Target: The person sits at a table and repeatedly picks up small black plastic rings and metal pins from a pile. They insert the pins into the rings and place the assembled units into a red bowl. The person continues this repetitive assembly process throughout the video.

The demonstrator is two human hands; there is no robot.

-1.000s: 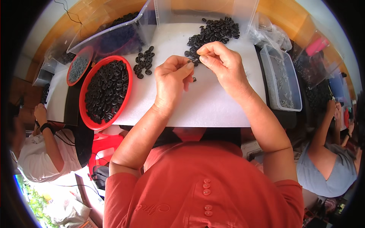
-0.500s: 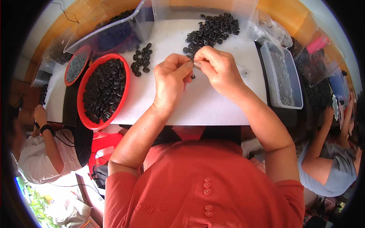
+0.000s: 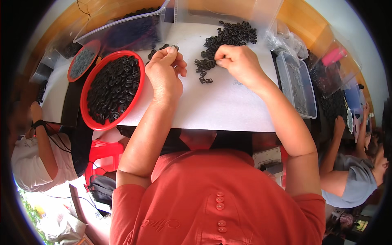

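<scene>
My left hand (image 3: 165,73) is raised over the left part of the white tabletop, thumb and forefinger pinched together. A thin, tiny thing shows at their tips, too small to name. Behind that hand lies a small group of black oval parts (image 3: 153,53), partly hidden. My right hand (image 3: 239,63) is at the near edge of a pile of black oval parts (image 3: 230,36), its thumb and forefinger closed. Whatever they pinch is hidden. Several loose black pieces with holes (image 3: 206,80) lie just left of and below its fingertips.
A red basin (image 3: 83,100) full of black parts stands at the left, beside a smaller red bowl (image 3: 70,72) of grey bits. A clear tray (image 3: 313,96) with thin metal pieces stands right. Clear bins (image 3: 122,27) line the back. Other people work at both sides.
My hands were together over the middle of the table; now they are apart. The left has moved left toward the small group, the right to the pile's edge. The whole view has shifted slightly.
</scene>
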